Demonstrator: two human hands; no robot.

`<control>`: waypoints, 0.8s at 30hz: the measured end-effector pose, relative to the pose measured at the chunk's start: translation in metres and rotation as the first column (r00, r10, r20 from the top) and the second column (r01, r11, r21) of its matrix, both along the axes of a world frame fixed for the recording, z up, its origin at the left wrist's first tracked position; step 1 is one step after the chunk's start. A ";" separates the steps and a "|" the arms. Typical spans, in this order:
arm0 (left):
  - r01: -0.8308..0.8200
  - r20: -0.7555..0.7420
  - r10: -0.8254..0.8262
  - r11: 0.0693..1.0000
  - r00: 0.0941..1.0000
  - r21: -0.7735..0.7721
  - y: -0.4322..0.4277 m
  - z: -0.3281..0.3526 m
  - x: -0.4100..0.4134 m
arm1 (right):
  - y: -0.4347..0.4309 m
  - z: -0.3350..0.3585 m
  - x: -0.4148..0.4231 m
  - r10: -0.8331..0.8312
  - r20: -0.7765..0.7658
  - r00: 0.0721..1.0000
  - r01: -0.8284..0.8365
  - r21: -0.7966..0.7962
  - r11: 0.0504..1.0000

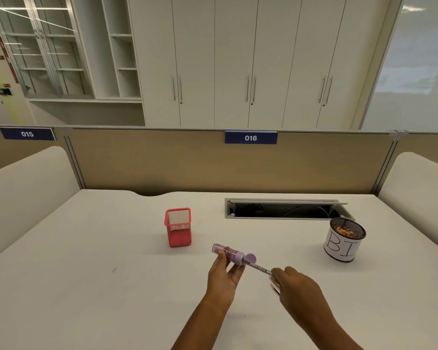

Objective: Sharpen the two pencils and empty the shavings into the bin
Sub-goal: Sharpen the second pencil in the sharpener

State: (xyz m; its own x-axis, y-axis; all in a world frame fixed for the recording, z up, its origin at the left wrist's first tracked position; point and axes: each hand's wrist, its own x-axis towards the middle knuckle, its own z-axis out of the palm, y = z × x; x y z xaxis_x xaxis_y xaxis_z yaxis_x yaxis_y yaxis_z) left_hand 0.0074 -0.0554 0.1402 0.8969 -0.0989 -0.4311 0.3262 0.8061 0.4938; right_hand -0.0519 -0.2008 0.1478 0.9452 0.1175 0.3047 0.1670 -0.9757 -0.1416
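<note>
My left hand point(223, 272) grips a purple tube-shaped sharpener point(228, 254) above the white desk, its round lid flipped open to the side. A dark pencil point(259, 268) has its tip inside the sharpener's end. My right hand point(295, 284) pinches the pencil's back part. Something pinkish shows under my right hand; I cannot tell whether it is a second pencil. A black mesh cup point(345, 239) with a white paper label reading "BI" stands to the right, with orange shavings inside.
A red mesh pen holder point(178, 227) stands behind and left of my hands. An open cable tray slot point(283, 209) lies in the desk point(86, 261) at the back right. A beige partition with tag "016" closes the far edge.
</note>
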 end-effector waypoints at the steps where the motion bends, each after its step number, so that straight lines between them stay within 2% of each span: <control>1: 0.009 0.000 -0.009 1.000 1.000 0.025 0.000 0.002 0.001 | 0.004 0.003 -0.004 -0.029 -0.065 0.997 0.033 0.066 0.997; 2: 0.020 0.004 -0.021 0.998 1.000 0.051 0.000 0.004 0.002 | 0.005 0.001 -0.002 -0.076 -0.070 0.995 0.085 0.145 0.986; 3: 0.034 0.012 -0.035 0.997 0.999 0.076 0.000 0.006 0.004 | 0.004 -0.002 0.001 -0.095 -0.140 0.986 0.128 0.251 0.959; 5: 0.059 0.033 -0.063 0.991 0.997 0.117 0.001 0.009 0.005 | 0.002 0.000 0.003 -0.026 -0.315 0.949 0.192 0.510 0.839; 6: 0.067 0.037 -0.073 0.989 0.997 0.132 0.002 0.011 0.006 | 0.003 0.006 0.002 0.012 -0.367 0.930 0.235 0.621 0.747; 8: 0.076 0.030 -0.082 0.985 0.996 0.158 0.001 0.012 0.007 | 0.002 0.013 0.002 0.108 -0.484 0.868 0.373 0.781 0.501; 10: 0.087 0.022 -0.093 0.980 0.995 0.180 0.001 0.012 0.007 | 0.001 0.017 0.002 0.215 -0.615 0.758 0.554 0.782 0.286; 11: 0.094 0.021 -0.100 0.978 0.995 0.188 0.001 0.011 0.007 | 0.000 0.018 0.001 0.262 -0.661 0.703 0.628 0.750 0.208; 14: 0.102 0.022 -0.107 0.978 0.994 0.182 0.000 0.006 0.005 | 0.000 0.020 0.001 0.356 -0.707 0.611 0.740 0.670 0.059; 15: 0.098 0.020 -0.103 0.980 0.994 0.175 -0.001 0.005 0.005 | 0.001 0.020 0.000 0.353 -0.702 0.618 0.734 0.676 0.061; 16: 0.093 0.020 -0.097 0.981 0.995 0.169 -0.001 0.004 0.005 | 0.002 0.021 0.000 0.314 -0.700 0.641 0.706 0.699 0.118; 17: 0.088 0.022 -0.093 0.982 0.995 0.170 -0.002 0.003 0.005 | 0.003 0.019 -0.001 0.227 -0.686 0.691 0.643 0.727 0.239; 18: 0.085 0.023 -0.091 0.981 0.996 0.176 -0.003 0.002 0.006 | 0.005 0.018 -0.002 0.109 -0.636 0.764 0.546 0.727 0.416; 20: 0.082 0.016 -0.086 0.978 0.996 0.190 -0.004 -0.001 0.008 | 0.007 0.013 -0.004 -0.083 -0.355 0.931 0.284 0.564 0.776; 21: 0.078 0.009 -0.081 0.979 0.997 0.190 -0.004 -0.002 0.008 | 0.007 0.008 -0.003 -0.105 -0.191 0.976 0.178 0.416 0.892; 22: 0.072 0.004 -0.074 0.981 0.997 0.180 -0.004 -0.003 0.008 | 0.005 0.002 -0.002 -0.105 -0.094 0.990 0.126 0.261 0.957; 24: 0.067 0.001 -0.068 0.988 0.998 0.137 -0.005 -0.004 0.007 | 0.004 -0.001 0.000 -0.060 -0.008 0.998 0.061 0.130 0.990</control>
